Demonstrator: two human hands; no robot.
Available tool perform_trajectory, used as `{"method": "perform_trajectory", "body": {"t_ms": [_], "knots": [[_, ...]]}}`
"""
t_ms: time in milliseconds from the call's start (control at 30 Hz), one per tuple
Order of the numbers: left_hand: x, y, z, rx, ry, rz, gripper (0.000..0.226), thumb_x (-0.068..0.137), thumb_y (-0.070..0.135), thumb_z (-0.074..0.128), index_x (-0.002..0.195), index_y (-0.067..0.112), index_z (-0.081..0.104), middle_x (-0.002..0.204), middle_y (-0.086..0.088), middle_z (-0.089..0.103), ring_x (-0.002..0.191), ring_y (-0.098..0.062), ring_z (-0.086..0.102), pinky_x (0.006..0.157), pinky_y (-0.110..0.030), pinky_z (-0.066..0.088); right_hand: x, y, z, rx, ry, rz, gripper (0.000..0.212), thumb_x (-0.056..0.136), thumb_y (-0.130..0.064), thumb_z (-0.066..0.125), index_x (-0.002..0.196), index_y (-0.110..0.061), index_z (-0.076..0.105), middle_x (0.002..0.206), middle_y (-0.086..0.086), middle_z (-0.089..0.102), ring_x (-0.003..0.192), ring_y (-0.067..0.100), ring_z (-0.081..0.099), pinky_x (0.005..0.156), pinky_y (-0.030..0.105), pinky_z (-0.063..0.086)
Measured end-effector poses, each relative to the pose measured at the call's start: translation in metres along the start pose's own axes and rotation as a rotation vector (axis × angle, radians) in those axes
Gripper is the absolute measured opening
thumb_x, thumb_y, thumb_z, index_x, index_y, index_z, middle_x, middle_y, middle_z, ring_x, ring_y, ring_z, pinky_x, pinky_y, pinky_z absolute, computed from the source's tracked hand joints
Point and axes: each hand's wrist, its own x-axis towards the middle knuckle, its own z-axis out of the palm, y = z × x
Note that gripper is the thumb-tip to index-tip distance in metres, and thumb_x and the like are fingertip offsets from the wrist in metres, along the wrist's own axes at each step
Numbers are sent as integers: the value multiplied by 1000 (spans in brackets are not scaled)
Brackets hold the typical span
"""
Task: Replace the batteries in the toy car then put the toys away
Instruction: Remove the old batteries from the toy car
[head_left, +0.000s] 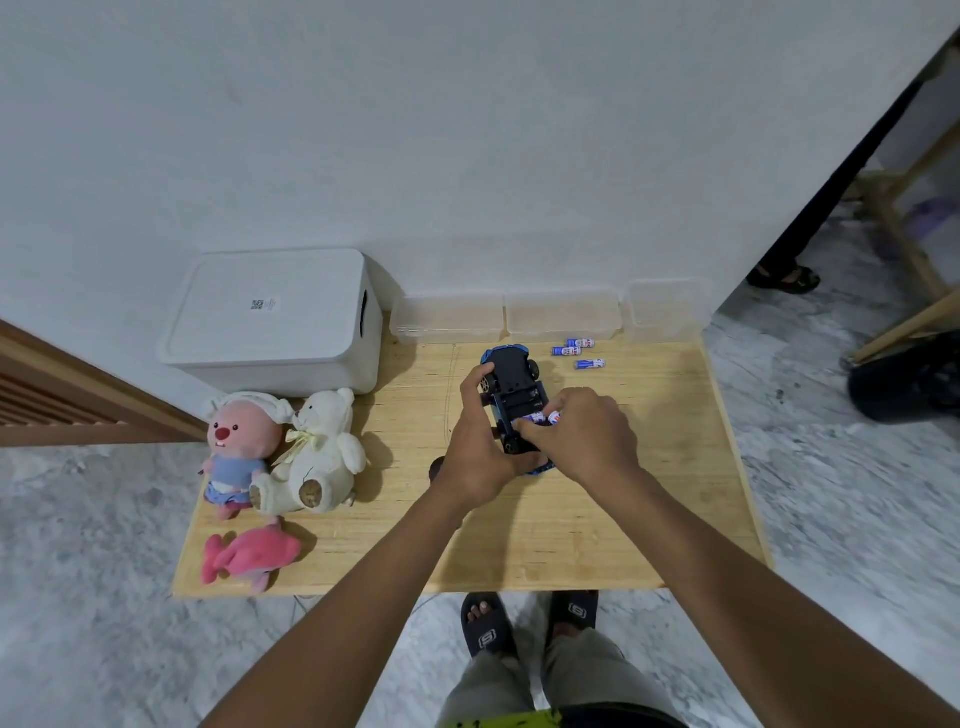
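Upturned toy car (511, 382) held over the tabletop (571, 530), batteries (540, 417) at its underside.

The left hand (480, 457) grips the blue car wheels-up, its fingers (478, 376) curled round the car's left side. The right hand (587, 436) has its fingers (535, 434) closed in a pinch on the batteries at the car's near end, just right of the left fingers. Three loose batteries (576, 351) lie beyond the right fingers, apart from them. Well left of the left fingers sit a pink plush (236, 441), a white teddy bear (322, 447) and a pink fish plush (249, 553). A lidded white box (275, 317) stands beyond them, and clear containers (563, 314) line the wall.
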Motion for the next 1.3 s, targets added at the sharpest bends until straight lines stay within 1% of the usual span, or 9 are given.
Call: {"method": "perform_trajectory", "body": {"t_ms": [167,300,467,600,800,933,1100,1233,1300], "knots": [[-3,-4,-2,2,-2,-15,122,67,-1,93,152,38,15,125,30,53,111,-8,66,85,-20,57,8,1,4,144,-109,88,50,61,-58,80,86,-15,70,79,-1,70,73,18,67,55,28,50],[-5,-3,-5,-16,3,-38,124,66,2,94,151,41,13,128,25,53,108,-12,68,78,-20,58,7,2,3,295,-116,112,54,61,-48,89,84,-2,71,69,0,61,61,15,57,50,25,39],[-4,2,-9,-37,-7,-43,124,66,1,94,151,42,12,131,15,54,102,-9,69,71,-19,58,2,-1,-5,344,-70,47,39,64,-42,92,80,-18,66,79,-11,62,75,7,58,58,27,45],[-2,3,-9,-26,-8,-37,125,65,7,96,149,47,12,135,13,54,109,-14,68,81,-28,61,-2,-2,-5,357,10,10,32,66,-38,91,77,-24,64,90,-8,69,86,11,62,73,32,53],[-3,5,-4,-18,-64,-23,124,67,3,94,152,39,11,128,20,53,97,-4,71,78,-18,58,-3,-4,-3,488,-11,-71,25,78,-30,83,97,-30,66,85,-13,72,85,-1,65,63,18,47],[-1,7,0,-34,-81,-11,124,66,3,94,152,43,14,136,10,53,98,-16,72,82,-37,64,-2,-7,-3,464,1,-98,9,90,-30,69,98,-27,68,92,-12,70,84,-1,64,64,19,48],[2,8,-8,-47,-107,-37,121,66,10,95,149,48,15,142,6,48,108,-21,69,90,-45,61,6,-4,-22,444,-9,-49,18,95,-27,49,80,-19,53,71,-6,55,63,14,50,55,29,37],[5,5,-17,-61,-123,-56,117,67,10,95,146,52,19,141,7,49,110,-23,69,92,-40,61,16,15,-28,433,-60,-59,37,93,-52,61,82,-18,52,75,-9,47,71,14,44,64,30,35],[7,3,-20,-66,-137,-62,114,68,9,94,144,52,22,140,5,51,108,-22,71,91,-36,61,17,22,-28,428,-76,-100,51,91,-54,64,67,-14,45,61,-1,48,55,15,44,58,30,37]]}}
